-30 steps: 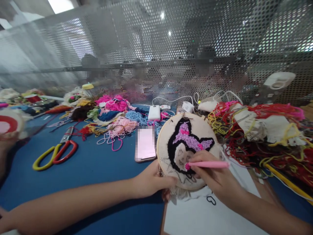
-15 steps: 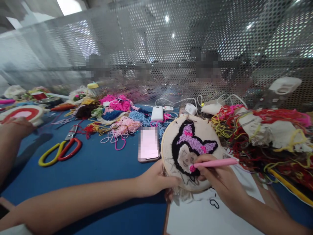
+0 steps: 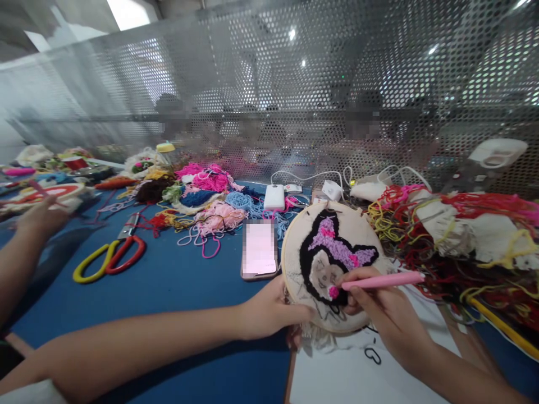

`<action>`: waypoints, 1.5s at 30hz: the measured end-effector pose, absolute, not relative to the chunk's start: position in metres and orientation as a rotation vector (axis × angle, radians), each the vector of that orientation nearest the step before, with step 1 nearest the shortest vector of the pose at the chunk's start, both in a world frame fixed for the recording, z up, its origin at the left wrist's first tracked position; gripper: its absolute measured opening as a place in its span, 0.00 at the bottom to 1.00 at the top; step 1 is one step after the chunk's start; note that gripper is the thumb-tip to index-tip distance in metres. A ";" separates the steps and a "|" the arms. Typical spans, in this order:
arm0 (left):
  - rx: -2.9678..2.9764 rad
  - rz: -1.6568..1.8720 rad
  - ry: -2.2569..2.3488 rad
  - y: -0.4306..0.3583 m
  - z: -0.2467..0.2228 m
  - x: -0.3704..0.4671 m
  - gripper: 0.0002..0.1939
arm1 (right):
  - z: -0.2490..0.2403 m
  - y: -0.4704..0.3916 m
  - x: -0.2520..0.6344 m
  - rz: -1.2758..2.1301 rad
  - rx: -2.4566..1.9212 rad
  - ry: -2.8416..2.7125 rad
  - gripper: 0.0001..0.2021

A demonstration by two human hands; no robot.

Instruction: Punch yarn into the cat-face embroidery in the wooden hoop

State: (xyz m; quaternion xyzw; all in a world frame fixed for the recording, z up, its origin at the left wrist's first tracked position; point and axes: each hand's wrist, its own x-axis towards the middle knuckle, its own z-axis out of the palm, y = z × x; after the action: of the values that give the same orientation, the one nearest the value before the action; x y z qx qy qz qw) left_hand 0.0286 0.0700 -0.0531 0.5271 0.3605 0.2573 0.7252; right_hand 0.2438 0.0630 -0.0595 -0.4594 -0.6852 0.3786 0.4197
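My left hand (image 3: 273, 306) is closed on the lower left rim of an embroidery hoop (image 3: 290, 266), its thumb on the front and its other fingers behind. Stretched in the hoop is cream cloth with a black-outlined figure (image 3: 337, 246) in lilac and pink loops, its face partly bare cloth. Between the fingers of my right hand (image 3: 374, 300) is a pink punch needle (image 3: 389, 280), held nearly level, its tip end close to a pink tuft (image 3: 333, 292). The hoop tilts up above a white sheet (image 3: 337, 376) bearing a small black heart outline.
A phone (image 3: 260, 249) lies left of the hoop. Further left are scissors (image 3: 110, 258) with yellow and red handles. Yarn heaps (image 3: 210, 207) line the perforated metal screen (image 3: 252, 84); more yarn (image 3: 463, 224) lies right. At far left another person's hand (image 3: 40, 216) works at a red-and-white hoop.
The punch needle's tip has drawn slightly away from the pink tuft, to the right. The other person's hand at far left has lifted off their hoop. The whole view has shifted a little.
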 end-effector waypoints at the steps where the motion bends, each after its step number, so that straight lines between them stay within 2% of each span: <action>1: 1.166 0.570 0.798 0.070 -0.053 0.029 0.09 | -0.059 0.063 0.244 0.954 -1.159 -1.709 0.11; 20: 1.176 0.553 0.827 0.070 -0.050 0.030 0.11 | -0.062 0.065 0.246 0.996 -1.060 -1.665 0.12; 34: 1.169 0.545 0.824 0.071 -0.047 0.030 0.05 | -0.060 0.063 0.245 1.042 -0.986 -1.623 0.13; 45: 1.191 0.558 0.869 0.071 -0.046 0.030 0.09 | -0.063 0.065 0.247 1.104 -0.940 -1.539 0.11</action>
State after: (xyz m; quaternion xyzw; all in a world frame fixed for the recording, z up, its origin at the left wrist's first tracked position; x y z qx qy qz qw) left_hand 0.0300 0.0710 -0.0461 0.5358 0.3907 0.2509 0.7052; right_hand 0.2473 0.0652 -0.0631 -0.3871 -0.6340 0.4549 0.4912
